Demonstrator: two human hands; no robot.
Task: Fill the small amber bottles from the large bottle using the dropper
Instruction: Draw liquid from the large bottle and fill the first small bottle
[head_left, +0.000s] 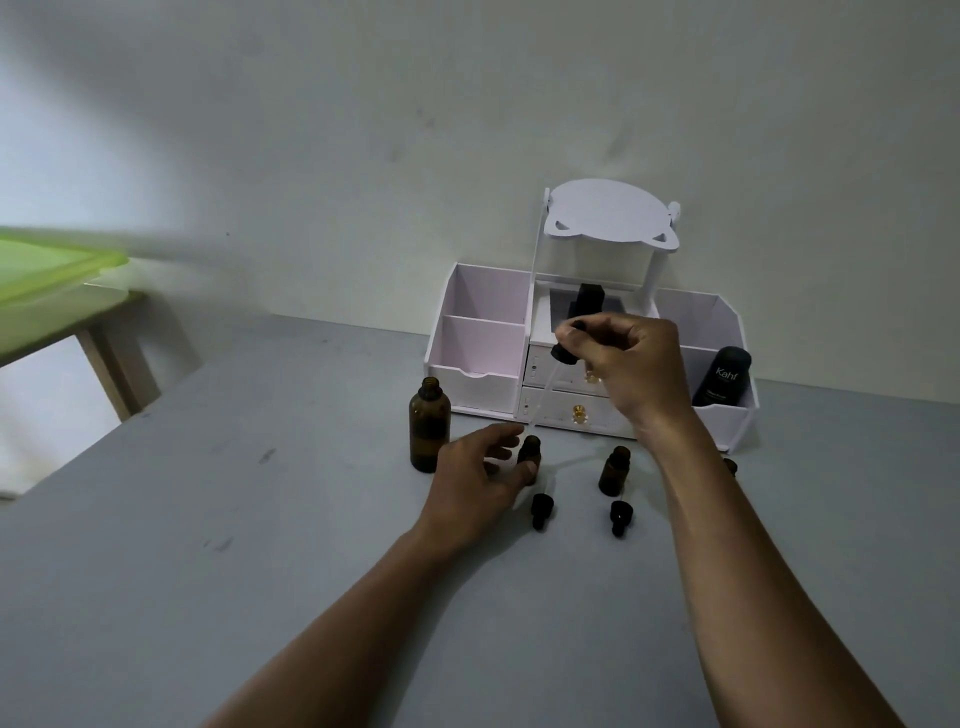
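My right hand (631, 358) pinches the dropper (563, 354), my left hand (478, 480) grips the small amber bottle (530, 451) below it; a shaky tip could spill.

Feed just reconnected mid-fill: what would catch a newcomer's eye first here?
The right-hand grip pinches a dropper above the small amber bottle that the left-hand grip steadies at the centre of the table. The open large amber bottle stands just left of them; a white organizer sits behind against the wall.
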